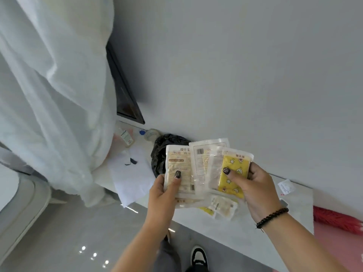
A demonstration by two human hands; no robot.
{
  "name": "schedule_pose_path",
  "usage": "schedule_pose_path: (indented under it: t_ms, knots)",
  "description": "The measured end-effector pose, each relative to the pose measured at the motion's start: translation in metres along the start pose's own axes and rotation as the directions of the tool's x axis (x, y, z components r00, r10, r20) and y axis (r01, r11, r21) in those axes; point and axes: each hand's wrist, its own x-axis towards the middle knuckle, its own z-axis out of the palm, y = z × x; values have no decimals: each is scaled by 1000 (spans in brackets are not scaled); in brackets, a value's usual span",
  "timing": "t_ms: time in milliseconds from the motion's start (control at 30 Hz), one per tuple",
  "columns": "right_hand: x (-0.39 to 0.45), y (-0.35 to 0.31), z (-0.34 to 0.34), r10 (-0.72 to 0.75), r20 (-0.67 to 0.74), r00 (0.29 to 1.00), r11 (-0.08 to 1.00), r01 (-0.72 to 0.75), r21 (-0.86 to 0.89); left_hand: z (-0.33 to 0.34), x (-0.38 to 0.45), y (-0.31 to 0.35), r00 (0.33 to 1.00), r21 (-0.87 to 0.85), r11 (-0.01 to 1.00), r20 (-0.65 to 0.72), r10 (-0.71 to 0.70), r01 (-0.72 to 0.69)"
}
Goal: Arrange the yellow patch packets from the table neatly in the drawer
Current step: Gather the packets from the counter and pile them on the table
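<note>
A home room: sheer white curtain point(53, 91), glossy grey floor point(64, 238), cluttered white table point(261, 228).

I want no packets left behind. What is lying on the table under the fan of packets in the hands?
Under the held packets, at least two more packets lie on the table, one showing yellow. The held fan and the left hand cover their upper parts, so more may be hidden.

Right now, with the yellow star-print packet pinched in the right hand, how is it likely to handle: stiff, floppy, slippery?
The yellow star-print packet probably flexes but is not limp: it stands upright from the right hand, held only at its lower part. Its glossy clear wrapper looks slick, so it may slide against the fanned packets beside it. It seems light, given the thumb-and-finger pinch.
</note>
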Motion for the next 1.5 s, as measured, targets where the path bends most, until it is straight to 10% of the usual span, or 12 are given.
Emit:
schedule_pose_path:
  t_ms: [567,900,1233,1367,1500]
  knots:
    - [-135,26,290,161,514,843,987,-135,-87,-278,-109,56,948,-38,989,-293,126,-143]
    - [-229,79,483,77,638,766,981,56,-186,-489,-145,58,882,99,984,-438,174,-145]
    - [-261,90,618,-48,844,534,950,286,-127,-598,-153,61,775,10,996,-628,71,-83]
    - [-260,88,667,-284,911,300,809,584,60,-636,-128,75,782,-319,946,-602,-160,-52]
    - [-239,82,727,-484,807,-339,393,740,546,-689,-89,104,858,-622,761,-479,-184,-184]
